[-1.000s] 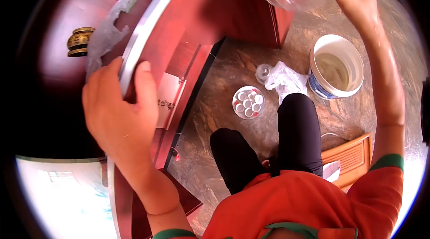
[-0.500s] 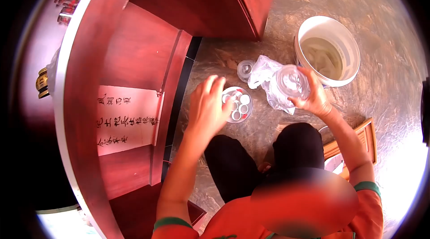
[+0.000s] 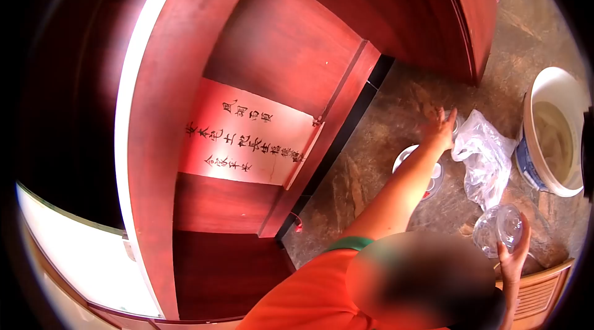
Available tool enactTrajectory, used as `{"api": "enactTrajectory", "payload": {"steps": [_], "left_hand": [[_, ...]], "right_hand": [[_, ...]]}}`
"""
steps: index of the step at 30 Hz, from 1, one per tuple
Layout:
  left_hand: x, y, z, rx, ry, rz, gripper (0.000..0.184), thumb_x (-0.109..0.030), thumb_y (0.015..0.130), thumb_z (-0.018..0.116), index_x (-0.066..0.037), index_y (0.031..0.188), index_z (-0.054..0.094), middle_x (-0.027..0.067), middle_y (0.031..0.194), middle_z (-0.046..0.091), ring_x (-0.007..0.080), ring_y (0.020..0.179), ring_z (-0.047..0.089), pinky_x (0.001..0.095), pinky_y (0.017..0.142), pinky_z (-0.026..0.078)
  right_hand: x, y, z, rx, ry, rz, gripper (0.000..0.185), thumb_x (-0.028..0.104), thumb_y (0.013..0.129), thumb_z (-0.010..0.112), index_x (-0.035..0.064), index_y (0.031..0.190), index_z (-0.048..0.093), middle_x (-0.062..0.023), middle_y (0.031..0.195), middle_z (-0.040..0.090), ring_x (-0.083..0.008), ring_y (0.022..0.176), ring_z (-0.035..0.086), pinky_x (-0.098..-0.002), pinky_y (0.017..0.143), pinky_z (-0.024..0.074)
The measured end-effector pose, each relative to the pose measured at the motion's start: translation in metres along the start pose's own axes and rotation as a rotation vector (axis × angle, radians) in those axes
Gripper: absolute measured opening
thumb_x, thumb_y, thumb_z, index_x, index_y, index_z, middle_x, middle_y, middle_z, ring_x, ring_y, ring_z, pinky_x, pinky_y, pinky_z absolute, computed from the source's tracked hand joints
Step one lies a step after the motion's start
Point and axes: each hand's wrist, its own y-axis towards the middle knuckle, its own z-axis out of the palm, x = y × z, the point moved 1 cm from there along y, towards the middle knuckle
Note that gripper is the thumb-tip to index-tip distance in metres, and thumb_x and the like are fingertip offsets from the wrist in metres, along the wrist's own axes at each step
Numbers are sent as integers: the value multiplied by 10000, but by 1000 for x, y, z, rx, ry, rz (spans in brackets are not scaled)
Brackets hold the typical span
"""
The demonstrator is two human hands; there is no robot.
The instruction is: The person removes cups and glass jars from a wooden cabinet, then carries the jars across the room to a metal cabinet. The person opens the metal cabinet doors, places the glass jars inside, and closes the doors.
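The small glass piece (image 3: 457,121) on the floor (image 3: 346,197) lies right at the fingertips of the left hand (image 3: 442,132), which is stretched out with its fingers spread over it; whether they touch it cannot be told. That piece is round and mostly covered, so no long axis can be made out. The left hand is clearly the nearer one: the right hand (image 3: 518,256) sits well apart, closer to the body, with the plastic bag (image 3: 487,160) between them. The right hand is closed around a clear jar (image 3: 486,235), thumb and fingers on its rounded side, its axis tilted and its round end turned toward that hand. The jar is smooth, glossy and see-through; the bag is thin, whitish and crumpled. Under the left forearm, partly hidden, is a round dish (image 3: 405,155) with pale discs. Beyond the bag stands a white plastic bucket (image 3: 526,122) holding cloudy liquid, on brown, marbled flooring beside smooth red wood panels (image 3: 278,39).
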Motion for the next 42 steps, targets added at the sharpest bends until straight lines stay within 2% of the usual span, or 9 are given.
{"api": "enactTrajectory", "payload": {"steps": [3, 7, 17, 19, 21, 24, 33, 39, 42], "left_hand": [[-1, 19, 14, 47, -36, -30, 1084, -260, 557, 829, -261, 1422, 175, 145, 1454, 186, 378, 1304, 271, 547, 954, 397], [2, 33, 25, 90, -85, -10, 1086, -231, 570, 826, -266, 1430, 163, 158, 1458, 155, 379, 1312, 262, 506, 989, 389], [1, 45, 30, 29, -179, -95, 836, -106, 655, 735, -149, 1365, 296, 236, 1400, 252, 375, 1241, 377, 409, 990, 404], [4, 60, 54, -106, -756, -307, 819, -139, 659, 740, -107, 1350, 302, 248, 1384, 265, 367, 1241, 375, 391, 1009, 379], [12, 61, 61, -189, -917, -314, 830, -185, 651, 753, -73, 1340, 305, 256, 1369, 276, 357, 1241, 371, 371, 1025, 356], [24, 50, 57, -165, -364, -128, 939, -275, 574, 805, -55, 1337, 304, 258, 1334, 299, 338, 1231, 365, 337, 1036, 333], [66, 34, 5, -292, -516, -235, 1003, -244, 548, 789, -88, 1377, 246, 235, 1264, 369, 365, 1191, 381, 387, 1000, 373], [78, -19, -45, -472, -357, -159, 912, -219, 550, 770, -93, 1320, 298, 271, 1190, 380, 442, 1119, 382, 473, 947, 381], [68, -61, -76, -389, -478, -139, 861, -177, 580, 733, -84, 1319, 301, 274, 1187, 381, 443, 1086, 396, 479, 920, 386]], "right_hand": [[-10, -8, 1, 9, -12, 27, 1012, 509, 642, 758, -44, 1353, 298, -172, 1293, 419, -261, 1201, 422, -388, 1020, 326], [-17, -11, 10, 72, 61, 47, 1025, 478, 636, 771, -36, 1366, 268, -174, 1296, 413, -261, 1200, 421, -380, 1022, 325], [-8, 1, 35, 331, 119, 113, 1032, 491, 608, 764, -4, 1370, 274, -149, 1315, 398, -258, 1221, 399, -399, 1028, 311], [-7, 7, 37, 332, 95, 92, 1045, 524, 602, 755, -12, 1364, 281, -152, 1308, 406, -260, 1217, 407, -399, 1023, 320], [-13, 13, 39, 298, 40, 68, 1102, 585, 581, 758, -22, 1363, 274, -158, 1307, 410, -264, 1220, 411, -402, 1021, 330], [-21, 17, 43, 294, 5, 48, 1072, 609, 602, 728, -20, 1356, 298, -167, 1327, 386, -283, 1231, 396, -433, 1025, 324], [-16, 43, 52, 349, -62, -13, 1059, 619, 627, 701, -38, 1356, 301, -178, 1326, 385, -285, 1251, 369, -435, 1036, 300], [66, 73, 58, 317, 32, -61, 1062, 564, 601, 750, -36, 1354, 301, -174, 1326, 401, -273, 1229, 410, -398, 1031, 317], [117, 79, 53, 314, -10, -138, 1028, 508, 597, 765, -34, 1346, 315, -175, 1318, 410, -272, 1221, 419, -401, 1023, 331]]}}
